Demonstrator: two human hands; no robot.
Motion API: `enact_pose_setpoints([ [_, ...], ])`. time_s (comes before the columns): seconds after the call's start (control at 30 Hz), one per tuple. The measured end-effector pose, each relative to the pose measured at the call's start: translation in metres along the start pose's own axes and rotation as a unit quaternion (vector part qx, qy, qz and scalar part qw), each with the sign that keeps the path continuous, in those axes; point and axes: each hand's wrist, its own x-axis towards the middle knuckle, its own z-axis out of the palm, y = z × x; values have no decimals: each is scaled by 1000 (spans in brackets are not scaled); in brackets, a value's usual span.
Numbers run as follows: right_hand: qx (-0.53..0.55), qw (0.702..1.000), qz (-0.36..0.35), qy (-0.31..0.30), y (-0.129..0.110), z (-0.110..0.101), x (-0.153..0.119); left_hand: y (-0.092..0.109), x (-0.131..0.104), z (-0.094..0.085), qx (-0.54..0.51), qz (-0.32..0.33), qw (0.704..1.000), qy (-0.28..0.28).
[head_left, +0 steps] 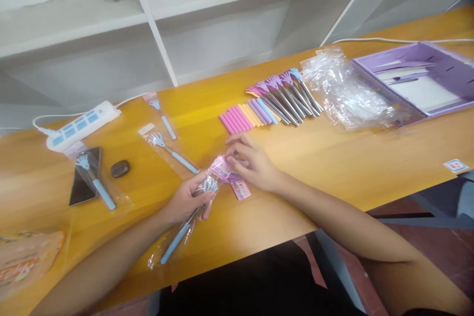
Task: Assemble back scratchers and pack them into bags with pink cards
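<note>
My left hand (pixel 189 198) is closed round a light-blue back scratcher (pixel 176 243) in a clear plastic bag, its hand-shaped head showing by my thumb. My right hand (pixel 257 164) is at the upper end of this bag, thumb and fingers curled together over the clear film. Between both hands lies a pink card (pixel 221 168); I cannot tell whether it is inside the bag. Another pink card (pixel 241 189) rests on the table just below. Bagged blue back scratchers (pixel 183 160) lie to the left of my hands.
Behind my right hand are coloured handle sleeves (pixel 244 116) and metal back scratchers (pixel 287 94). Further right sit clear bags (pixel 348 89) and a purple box (pixel 414 101). A power strip (pixel 83 126), phone (pixel 83 182) and small dark case (pixel 120 168) are at the left.
</note>
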Motion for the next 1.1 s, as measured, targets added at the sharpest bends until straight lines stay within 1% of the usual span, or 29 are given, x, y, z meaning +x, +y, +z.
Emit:
enact_pose_setpoints([
  [0.17, 118, 988, 49, -84, 8, -6, 8, 1, 0, 0, 1, 1, 1000, -15],
  [0.2, 133, 985, 61, -91, 10, -8, 10, 1, 0, 0, 1, 1, 1000, -18],
  [0.27, 149, 982, 86, -83, 12, -16, 13, 0, 0, -1, -2, 2, 1000, -22],
  [0.37, 158, 979, 125, -40, 15, -33, 18, -2, 1, -4, -33, 18, 999, -17],
  [0.4, 158, 977, 137, -39, 17, -39, 19, -3, 2, -5, -50, 28, 998, -13],
  [0.47, 145, 974, 158, -78, 20, -48, 21, -3, 3, -7, -84, 47, 995, -5],
  [0.53, 90, 975, 170, -113, 21, -50, 20, -3, 4, -9, -110, 48, 993, -8],
  [0.57, 57, 978, 167, -107, 21, -49, 19, -3, 4, -10, -118, 40, 992, -17],
  [0.6, 38, 982, 161, -88, 19, -47, 18, -3, 4, -10, -124, 30, 991, -29],
  [0.63, 43, 985, 152, -70, 16, -43, 16, -3, 4, -10, -126, 19, 991, -43],
  [0.67, 70, 985, 143, -69, 13, -39, 13, -3, 4, -10, -125, 8, 991, -54],
  [0.7, 112, 980, 137, -89, 9, -33, 11, -3, 4, -10, -120, -2, 991, -63],
  [0.77, 182, 961, 133, -162, 0, -22, 7, -1, 4, -9, -103, -19, 992, -74],
  [0.8, 193, 954, 131, -189, -5, -17, 5, 0, 4, -8, -92, -29, 992, -81],
  [0.83, 192, 952, 129, -200, -9, -13, 5, 1, 4, -8, -84, -38, 992, -92],
  [0.87, 189, 954, 129, -194, -12, -11, 5, 2, 4, -8, -81, -44, 990, -105],
  [0.9, 187, 958, 132, -173, -15, -10, 5, 3, 5, -8, -84, -48, 988, -121],
  [0.93, 186, 963, 140, -133, -17, -11, 6, 3, 5, -9, -90, -50, 985, -141],
  [0.97, 187, 968, 154, -70, -19, -13, 8, 3, 6, -10, -96, -52, 981, -161],
  [1.03, 185, 963, 181, 71, -20, -21, 11, 2, 7, -13, -98, -56, 974, -198],
  [1.07, 181, 960, 187, 107, -20, -25, 12, 1, 7, -14, -88, -59, 972, -211],
  [1.1, 175, 960, 186, 118, -19, -29, 13, 1, 8, -15, -72, -61, 971, -218],
])
